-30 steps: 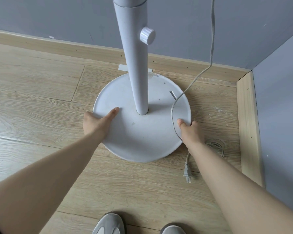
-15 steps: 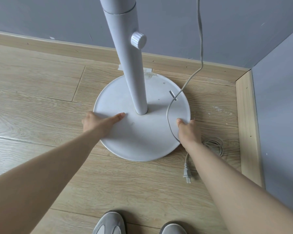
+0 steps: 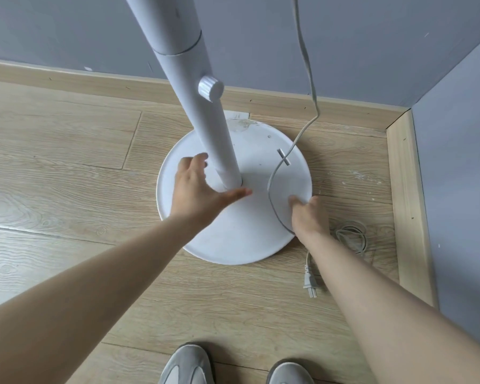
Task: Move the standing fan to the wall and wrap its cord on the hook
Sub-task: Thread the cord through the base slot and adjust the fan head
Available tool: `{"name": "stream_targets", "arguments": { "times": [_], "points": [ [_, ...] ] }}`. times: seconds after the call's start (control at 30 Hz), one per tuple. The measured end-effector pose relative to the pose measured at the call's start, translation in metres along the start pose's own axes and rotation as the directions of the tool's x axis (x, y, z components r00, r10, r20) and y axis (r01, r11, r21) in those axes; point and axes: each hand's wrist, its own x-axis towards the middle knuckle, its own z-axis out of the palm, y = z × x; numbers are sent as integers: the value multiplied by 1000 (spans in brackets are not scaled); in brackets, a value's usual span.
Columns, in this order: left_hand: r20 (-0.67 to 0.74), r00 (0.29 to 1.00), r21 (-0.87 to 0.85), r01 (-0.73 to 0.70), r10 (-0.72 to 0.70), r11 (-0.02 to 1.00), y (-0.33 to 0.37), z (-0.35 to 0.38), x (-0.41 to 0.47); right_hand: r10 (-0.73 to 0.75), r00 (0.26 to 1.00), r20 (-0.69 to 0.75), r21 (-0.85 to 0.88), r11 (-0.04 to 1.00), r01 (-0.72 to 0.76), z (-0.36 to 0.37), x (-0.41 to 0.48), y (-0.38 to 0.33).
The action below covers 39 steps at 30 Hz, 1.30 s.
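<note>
Head view, looking down at a corner of the room.

1. The standing fan [image 3: 205, 120] is upright on the wood floor [image 3: 67, 167]. Its round white base [image 3: 241, 236] lies near the baseboard [image 3: 344, 106] at 12 o'clock, with a narrow strip of floor between them. A second wall [image 3: 460, 189] closes the corner at 3 o'clock.
2. The pole [image 3: 219, 151] rises from the middle of the base and runs out of view at the top. A white knob [image 3: 210, 88] sticks out of the side facing me.
3. My left hand [image 3: 197, 189] is above the base at 9 o'clock of the pole foot. Its fingers [image 3: 197, 160] are spread and relaxed beside the pole, the thumb stretched across in front of the foot. It grasps nothing. I cannot tell whether it touches the pole.
4. My right hand [image 3: 308, 214] is at the 4 o'clock edge of the base. It grips the rim, thumb on top, the other fingers curled over the edge.
5. The cord [image 3: 306, 65] hangs down from above, crosses a small clip [image 3: 283, 157] at 2 o'clock on the base, then curves over the disc to my right wrist.
6. More cord lies in a loose coil [image 3: 352, 236] on the floor at 4 o'clock, just beyond my right hand. The plug [image 3: 310, 281] lies flat on the floor at 5 o'clock, just off the base.
7. My two grey shoes [image 3: 186, 367] stand at 6 o'clock, well apart from the base.
</note>
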Motion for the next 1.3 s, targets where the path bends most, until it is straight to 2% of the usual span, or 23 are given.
{"name": "stream_targets", "arguments": {
  "times": [0.1, 0.17, 0.3, 0.5, 0.6, 0.7, 0.9, 1.1, 1.23, 1.3],
  "points": [
    [-119, 993, -190, -41, 18, 981, 31, 2, 6, -27, 1000, 3, 13, 1000, 27, 1, 0, 4],
    [-103, 994, -312, 11, -45, 950, 43, 2, 10, -17, 1000, 7, 2, 1000, 17, 1, -1, 4],
    [-78, 990, -255, 94, -118, 962, 46, 5, 13, -1, 1000, 16, -18, 1000, 1, 0, 2, 5],
    [-83, 988, -265, 100, -127, 959, 45, 3, 16, -21, 1000, 20, -34, 999, 21, -1, 2, 5],
    [-86, 988, -279, 100, -128, 955, 44, 3, 17, -70, 997, -15, -144, 987, 67, -4, -3, 9],
    [-88, 989, -274, 92, -121, 957, 44, 5, 17, -199, 978, -55, -266, 947, 177, -11, -13, 20],
    [-99, 990, -228, 78, -103, 971, 46, 10, 15, -418, 908, -14, -294, 870, 396, -23, -41, 41],
    [-114, 989, -222, 67, -94, 973, 46, 10, 13, -470, 880, 63, -339, 819, 462, -23, -47, 49],
    [-106, 987, -247, 95, -125, 964, 48, 9, 12, -516, 842, 159, -465, 713, 525, -24, -47, 46],
    [-104, 985, -241, 107, -135, 965, 49, 8, 13, -557, 822, 119, -549, 653, 522, -24, -46, 47]
  ]
}}
